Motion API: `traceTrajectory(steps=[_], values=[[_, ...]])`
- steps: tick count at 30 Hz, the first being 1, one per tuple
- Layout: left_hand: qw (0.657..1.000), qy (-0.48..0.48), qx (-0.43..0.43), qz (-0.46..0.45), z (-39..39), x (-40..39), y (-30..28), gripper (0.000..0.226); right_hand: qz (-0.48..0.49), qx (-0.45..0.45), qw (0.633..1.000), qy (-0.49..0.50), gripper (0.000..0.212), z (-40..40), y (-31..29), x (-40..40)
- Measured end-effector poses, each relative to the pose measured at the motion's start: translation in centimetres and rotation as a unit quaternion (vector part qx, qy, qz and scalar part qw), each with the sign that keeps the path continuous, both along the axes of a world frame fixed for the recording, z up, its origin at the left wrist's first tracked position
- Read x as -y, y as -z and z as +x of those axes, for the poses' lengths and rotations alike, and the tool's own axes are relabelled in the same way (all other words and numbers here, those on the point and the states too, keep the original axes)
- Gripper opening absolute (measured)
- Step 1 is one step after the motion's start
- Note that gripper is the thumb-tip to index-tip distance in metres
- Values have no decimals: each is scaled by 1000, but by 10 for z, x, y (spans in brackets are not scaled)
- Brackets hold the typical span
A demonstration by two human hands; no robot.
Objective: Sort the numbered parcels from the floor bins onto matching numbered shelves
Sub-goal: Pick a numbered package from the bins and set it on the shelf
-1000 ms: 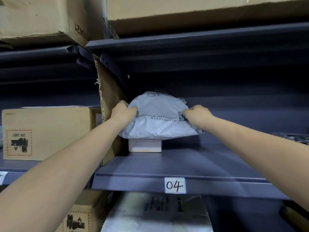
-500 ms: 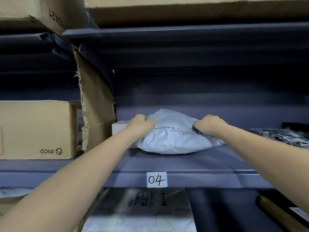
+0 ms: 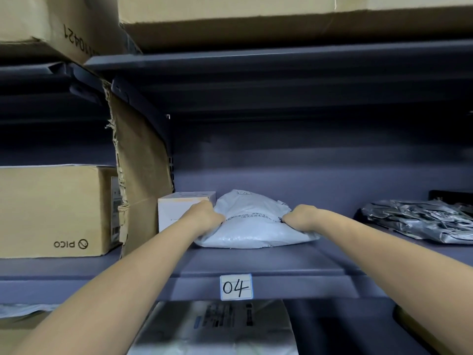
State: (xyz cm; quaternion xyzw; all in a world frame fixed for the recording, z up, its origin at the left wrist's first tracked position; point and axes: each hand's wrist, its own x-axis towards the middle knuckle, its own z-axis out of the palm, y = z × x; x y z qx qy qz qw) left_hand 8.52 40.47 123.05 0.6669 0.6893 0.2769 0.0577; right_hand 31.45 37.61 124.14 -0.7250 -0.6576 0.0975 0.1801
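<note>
Placing step nearly done: white poly parcel [image 3: 252, 225] rests on shelf [image 3: 256, 262] w/ 04 label [image 3: 236, 287], left hand [image 3: 204, 216] & right hand [image 3: 300, 217] each gripping an end; next, prob. let go & withdraw.

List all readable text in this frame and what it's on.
"04": white tag on the shelf edge.
"PICO", upside down: cardboard box at left.
"210421", rotated, possibly cut off: upper-left carton.
White mailer bag: print, code and small top label too blurred.
Package on shelf below: label blurred.
</note>
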Motion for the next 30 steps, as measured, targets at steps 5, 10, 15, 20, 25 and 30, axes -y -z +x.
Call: traceTrajectory(steps=[5,10,15,20,25,30], values=[[1000,-4,14,14,2,5,2,24,6,-3,1000,-2,29,5,6,-2],[999,-21,29,41,0,25,-9,31,77,-12,997,14,23,12,1,7],[997,-12,11,71,-2,54,-25,18,119,3,993,-7,21,11,-12,35],[996,37,-10,77,13,80,-36,14,160,15,987,-19,35,18,-21,67],[991,100,-13,91,48,109,-38,15,191,19,981,-35,44,38,-19,100],[977,178,-28,115,106,140,-30,21,234,61,969,-52,44,75,-8,148]])
